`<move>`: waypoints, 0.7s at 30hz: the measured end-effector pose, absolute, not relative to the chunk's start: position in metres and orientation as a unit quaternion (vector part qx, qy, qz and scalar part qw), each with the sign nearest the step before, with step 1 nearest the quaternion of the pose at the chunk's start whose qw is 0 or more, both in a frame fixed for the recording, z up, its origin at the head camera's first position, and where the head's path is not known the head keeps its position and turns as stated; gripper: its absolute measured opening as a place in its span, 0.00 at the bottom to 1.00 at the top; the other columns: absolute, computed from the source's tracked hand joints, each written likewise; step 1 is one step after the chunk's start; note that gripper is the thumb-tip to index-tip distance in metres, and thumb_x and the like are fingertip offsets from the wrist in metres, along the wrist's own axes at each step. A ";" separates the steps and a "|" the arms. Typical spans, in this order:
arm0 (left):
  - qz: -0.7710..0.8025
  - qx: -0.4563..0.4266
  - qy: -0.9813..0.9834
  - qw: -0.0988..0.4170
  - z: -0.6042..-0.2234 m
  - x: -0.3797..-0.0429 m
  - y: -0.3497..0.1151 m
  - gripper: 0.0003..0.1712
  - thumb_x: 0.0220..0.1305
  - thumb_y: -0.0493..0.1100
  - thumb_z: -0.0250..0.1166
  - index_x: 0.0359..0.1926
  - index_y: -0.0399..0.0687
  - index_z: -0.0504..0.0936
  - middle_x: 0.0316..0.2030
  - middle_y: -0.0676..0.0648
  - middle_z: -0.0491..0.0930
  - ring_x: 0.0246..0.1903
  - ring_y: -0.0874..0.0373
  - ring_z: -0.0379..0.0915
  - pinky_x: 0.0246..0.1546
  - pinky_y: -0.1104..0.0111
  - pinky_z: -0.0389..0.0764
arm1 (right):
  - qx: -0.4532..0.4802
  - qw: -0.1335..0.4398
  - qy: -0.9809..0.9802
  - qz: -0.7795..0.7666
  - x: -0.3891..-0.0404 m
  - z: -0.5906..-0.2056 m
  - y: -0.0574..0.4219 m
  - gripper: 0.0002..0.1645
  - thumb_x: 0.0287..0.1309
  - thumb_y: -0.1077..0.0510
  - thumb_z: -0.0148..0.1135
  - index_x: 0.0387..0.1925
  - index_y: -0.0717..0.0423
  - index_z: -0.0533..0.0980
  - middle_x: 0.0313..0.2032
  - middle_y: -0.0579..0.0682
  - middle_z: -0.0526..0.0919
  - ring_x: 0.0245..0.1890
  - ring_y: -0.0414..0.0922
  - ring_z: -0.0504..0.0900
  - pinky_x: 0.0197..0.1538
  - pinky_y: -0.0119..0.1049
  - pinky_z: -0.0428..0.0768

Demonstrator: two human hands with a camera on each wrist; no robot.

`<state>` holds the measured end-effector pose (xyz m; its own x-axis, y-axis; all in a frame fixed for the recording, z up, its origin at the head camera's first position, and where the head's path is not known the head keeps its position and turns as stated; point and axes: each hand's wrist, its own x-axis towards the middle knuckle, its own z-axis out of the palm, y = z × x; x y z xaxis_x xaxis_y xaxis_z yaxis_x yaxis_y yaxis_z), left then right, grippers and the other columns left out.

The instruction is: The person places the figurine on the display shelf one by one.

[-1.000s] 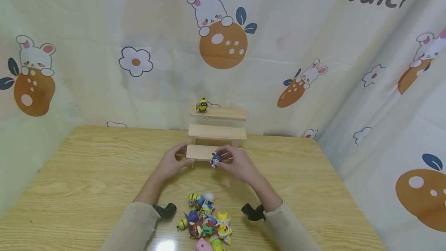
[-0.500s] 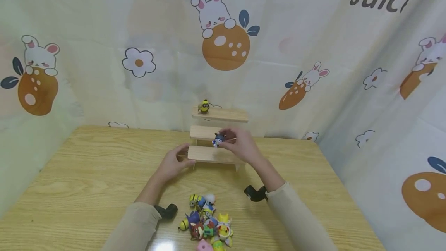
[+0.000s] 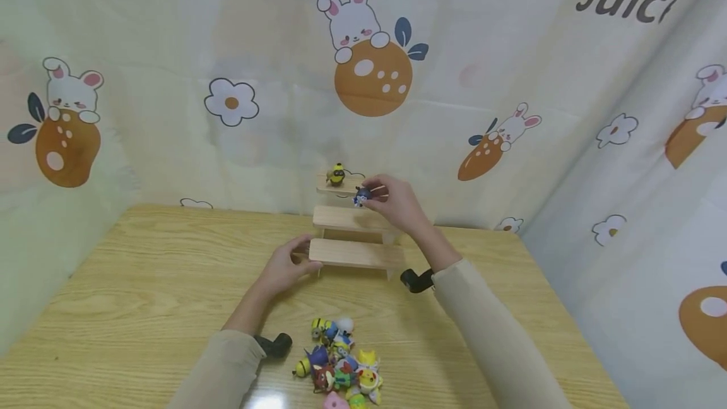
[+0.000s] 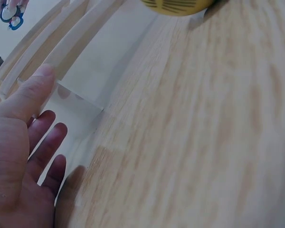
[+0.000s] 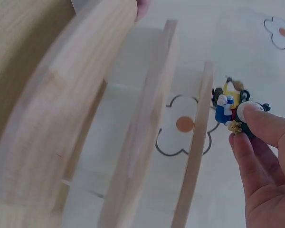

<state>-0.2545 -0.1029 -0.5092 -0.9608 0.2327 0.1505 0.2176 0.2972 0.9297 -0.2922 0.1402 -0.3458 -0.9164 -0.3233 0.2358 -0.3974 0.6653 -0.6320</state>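
the stepped stand [image 3: 356,253] is of pale wood, matt, smooth and faintly grained, on see-through, plastic-looking side supports [image 4: 72,108]. the dark-headed figurine [image 3: 361,197] and the heaped figurines [image 3: 344,376] appear to be smooth molded plastic. the streaked wood-grain tabletop [image 3: 170,276] is glossy enough to throw back a white glare. behind hangs a softly creased, matt printed cloth [image 3: 284,144]; the sleeves [image 3: 485,320] are dull beige fabric, the wrist mounts [image 3: 416,281] plastic-looking and black.
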 end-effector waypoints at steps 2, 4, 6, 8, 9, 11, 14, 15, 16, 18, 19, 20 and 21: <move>0.576 0.139 0.805 0.006 -0.509 -0.255 -0.103 0.40 0.53 0.49 0.72 0.65 0.44 0.68 0.52 0.44 0.78 0.52 0.51 0.73 0.55 0.55 0.73 | 0.199 0.057 -0.912 0.355 -0.299 -0.343 0.140 0.20 0.56 0.59 0.66 0.51 0.56 0.76 0.47 0.53 0.82 0.47 0.49 0.83 0.50 0.39 0.81; 0.576 0.140 0.806 0.006 -0.509 -0.254 -0.103 0.39 0.54 0.48 0.72 0.65 0.43 0.68 0.52 0.44 0.78 0.52 0.51 0.73 0.55 0.55 0.73 | 0.200 0.057 -0.912 0.353 -0.305 -0.339 0.139 0.20 0.56 0.60 0.67 0.51 0.56 0.76 0.47 0.54 0.82 0.47 0.49 0.82 0.50 0.39 0.81; 0.578 0.142 0.803 0.008 -0.509 -0.254 -0.104 0.40 0.54 0.48 0.72 0.65 0.42 0.67 0.52 0.44 0.78 0.52 0.51 0.74 0.55 0.55 0.73 | 0.199 0.053 -0.915 0.347 -0.310 -0.335 0.139 0.21 0.56 0.60 0.67 0.52 0.56 0.76 0.48 0.53 0.82 0.47 0.49 0.82 0.51 0.40 0.81; 0.582 0.142 0.801 0.010 -0.509 -0.254 -0.104 0.40 0.54 0.48 0.72 0.65 0.42 0.67 0.52 0.44 0.78 0.52 0.51 0.74 0.55 0.55 0.73 | 0.197 0.049 -0.918 0.340 -0.314 -0.331 0.137 0.21 0.56 0.60 0.67 0.52 0.56 0.76 0.48 0.54 0.82 0.48 0.49 0.82 0.52 0.40 0.80; 0.583 0.141 0.800 0.012 -0.510 -0.254 -0.104 0.40 0.54 0.47 0.72 0.65 0.42 0.67 0.52 0.44 0.78 0.52 0.51 0.74 0.55 0.55 0.73 | 0.197 0.048 -0.920 0.336 -0.316 -0.330 0.136 0.22 0.56 0.60 0.67 0.53 0.56 0.75 0.48 0.54 0.82 0.48 0.49 0.82 0.52 0.40 0.80; 0.586 0.140 0.798 0.014 -0.511 -0.254 -0.104 0.41 0.54 0.48 0.72 0.66 0.42 0.66 0.52 0.44 0.78 0.51 0.51 0.74 0.55 0.55 0.73 | 0.195 0.047 -0.923 0.328 -0.320 -0.328 0.135 0.23 0.56 0.60 0.66 0.54 0.56 0.75 0.49 0.54 0.82 0.49 0.49 0.81 0.52 0.41 0.80; 0.586 0.144 0.797 0.014 -0.511 -0.255 -0.102 0.41 0.54 0.49 0.71 0.66 0.41 0.66 0.52 0.44 0.78 0.51 0.51 0.74 0.55 0.56 0.73 | 0.189 0.049 -0.928 0.318 -0.324 -0.326 0.134 0.23 0.57 0.61 0.65 0.55 0.56 0.75 0.49 0.54 0.81 0.49 0.50 0.81 0.52 0.42 0.80; 0.585 0.145 0.798 0.015 -0.510 -0.255 -0.101 0.41 0.54 0.49 0.72 0.66 0.42 0.66 0.52 0.44 0.78 0.51 0.51 0.73 0.55 0.56 0.73 | 0.188 0.051 -0.929 0.315 -0.325 -0.326 0.133 0.23 0.57 0.61 0.65 0.55 0.56 0.75 0.49 0.54 0.82 0.49 0.50 0.81 0.51 0.42 0.80; 0.587 0.145 0.797 0.014 -0.510 -0.255 -0.101 0.41 0.54 0.49 0.72 0.66 0.42 0.66 0.52 0.44 0.78 0.51 0.51 0.73 0.55 0.55 0.73 | 0.188 0.052 -0.929 0.314 -0.327 -0.326 0.133 0.23 0.56 0.61 0.66 0.55 0.56 0.75 0.49 0.54 0.82 0.49 0.50 0.81 0.51 0.41 0.80; 0.584 0.142 0.799 0.010 -0.510 -0.255 -0.100 0.41 0.53 0.49 0.72 0.66 0.42 0.66 0.52 0.44 0.78 0.51 0.51 0.74 0.55 0.56 0.73 | 0.193 0.052 -0.929 0.312 -0.330 -0.326 0.131 0.23 0.56 0.61 0.66 0.55 0.56 0.75 0.49 0.54 0.82 0.49 0.50 0.81 0.51 0.41 0.80; 0.583 0.139 0.801 0.009 -0.510 -0.254 -0.100 0.41 0.53 0.49 0.72 0.66 0.43 0.67 0.52 0.44 0.78 0.51 0.52 0.74 0.55 0.56 0.73 | 0.194 0.052 -0.929 0.312 -0.331 -0.326 0.130 0.23 0.56 0.61 0.66 0.54 0.56 0.75 0.49 0.54 0.82 0.49 0.50 0.82 0.51 0.41 0.80; 0.585 0.136 0.800 0.010 -0.510 -0.254 -0.100 0.41 0.53 0.48 0.72 0.66 0.43 0.67 0.52 0.44 0.78 0.51 0.52 0.74 0.55 0.56 0.73 | 0.196 0.051 -0.928 0.312 -0.332 -0.326 0.129 0.23 0.55 0.61 0.67 0.54 0.56 0.75 0.49 0.54 0.82 0.49 0.50 0.82 0.52 0.40 0.80; 0.584 0.134 0.800 0.011 -0.509 -0.254 -0.100 0.41 0.52 0.48 0.73 0.66 0.44 0.67 0.52 0.45 0.78 0.51 0.52 0.74 0.55 0.56 0.73 | 0.197 0.051 -0.928 0.312 -0.333 -0.327 0.129 0.23 0.55 0.61 0.67 0.54 0.56 0.75 0.49 0.55 0.82 0.49 0.50 0.82 0.52 0.40 0.80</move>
